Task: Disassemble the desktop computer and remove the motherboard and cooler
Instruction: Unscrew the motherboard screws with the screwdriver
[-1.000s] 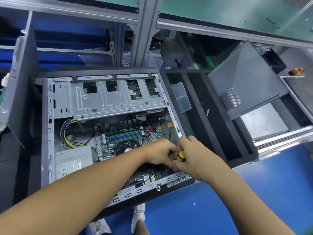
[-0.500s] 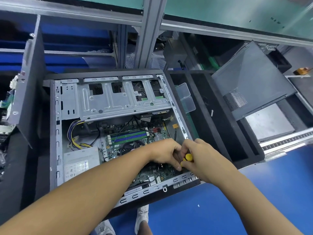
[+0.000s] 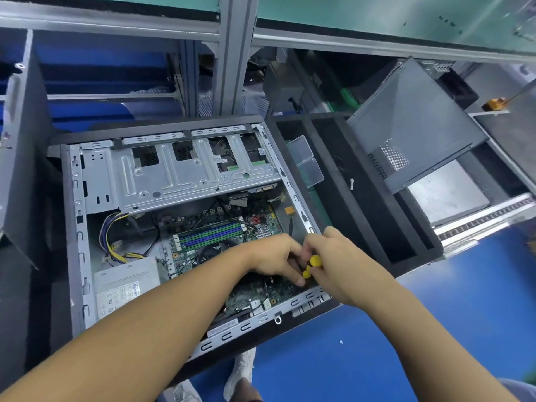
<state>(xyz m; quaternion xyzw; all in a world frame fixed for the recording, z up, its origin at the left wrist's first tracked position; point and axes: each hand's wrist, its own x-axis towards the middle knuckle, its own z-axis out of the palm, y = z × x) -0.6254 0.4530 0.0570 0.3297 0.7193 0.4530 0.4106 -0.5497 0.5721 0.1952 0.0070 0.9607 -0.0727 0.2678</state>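
An open desktop case (image 3: 76, 227) lies on its side. Inside, the green motherboard (image 3: 255, 291) carries blue and green memory slots (image 3: 211, 235), and the black cooler fan (image 3: 208, 252) shows partly behind my left arm. A silver power supply (image 3: 124, 285) sits at the lower left. My right hand (image 3: 339, 265) grips a yellow-handled screwdriver (image 3: 314, 261) over the board's right edge. My left hand (image 3: 275, 258) meets it there, its fingers curled at the tool's lower part. The screwdriver tip is hidden.
A metal drive cage (image 3: 179, 175) spans the case's upper half. Yellow and purple cables (image 3: 108, 236) loop at the left. Black foam trays (image 3: 362, 204) sit to the right, holding clear plastic boxes (image 3: 304, 161) and a leaning grey side panel (image 3: 412, 123). Blue floor and my shoe (image 3: 240, 372) lie below.
Both hands have stayed at the board's right edge on the screwdriver. More of the yellow handle shows between the fingers now. The camera view has shifted slightly.
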